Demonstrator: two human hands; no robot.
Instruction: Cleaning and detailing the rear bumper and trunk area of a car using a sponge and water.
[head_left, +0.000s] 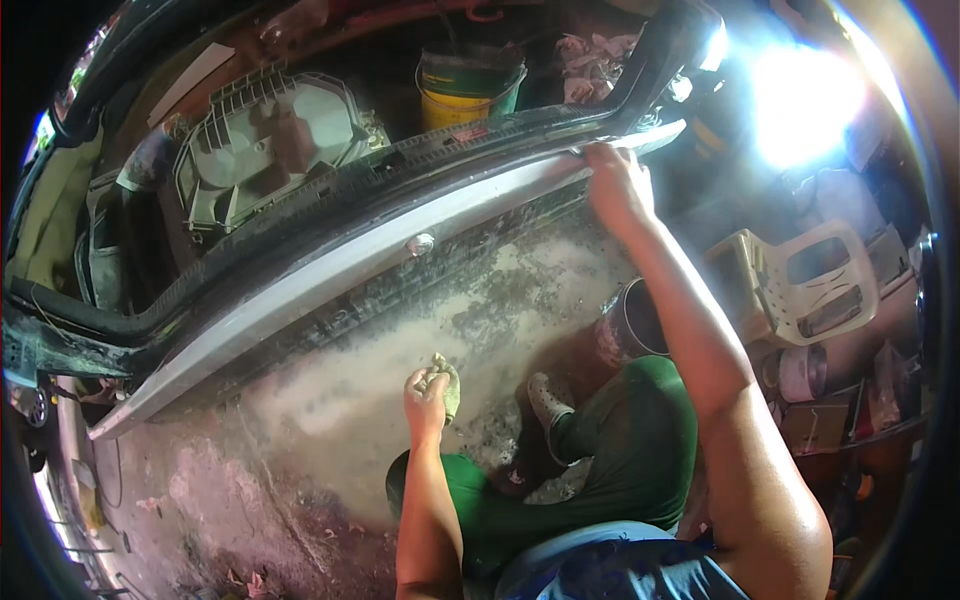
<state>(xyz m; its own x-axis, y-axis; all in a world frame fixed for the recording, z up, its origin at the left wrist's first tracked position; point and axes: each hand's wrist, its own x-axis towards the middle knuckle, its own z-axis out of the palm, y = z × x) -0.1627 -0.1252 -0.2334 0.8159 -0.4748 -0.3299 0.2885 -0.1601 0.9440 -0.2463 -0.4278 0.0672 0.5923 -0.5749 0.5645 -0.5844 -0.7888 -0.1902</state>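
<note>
A long, pale grey sill panel (330, 274) runs along the lower edge of a vehicle's door opening, rising from lower left to upper right. Near its right end, my right hand (619, 187) touches the panel with curled fingers. Whether anything is pinched beneath those fingers is hidden. My left hand (424, 394) is held low above the dusty floor, away from the panel, its fingers closed around a crumpled yellow-green cloth (451, 391). A small pale round lump (420, 244) sticks out at the panel's lower edge.
Inside the vehicle are a grey plastic trim panel (281, 135) and a yellow-green bucket (469, 86). A dark bucket (637, 319) stands beside my right knee. Farther right are a beige plastic chair (817, 281) and a very bright lamp (806, 105). Pale dust coats the concrete floor (337, 397).
</note>
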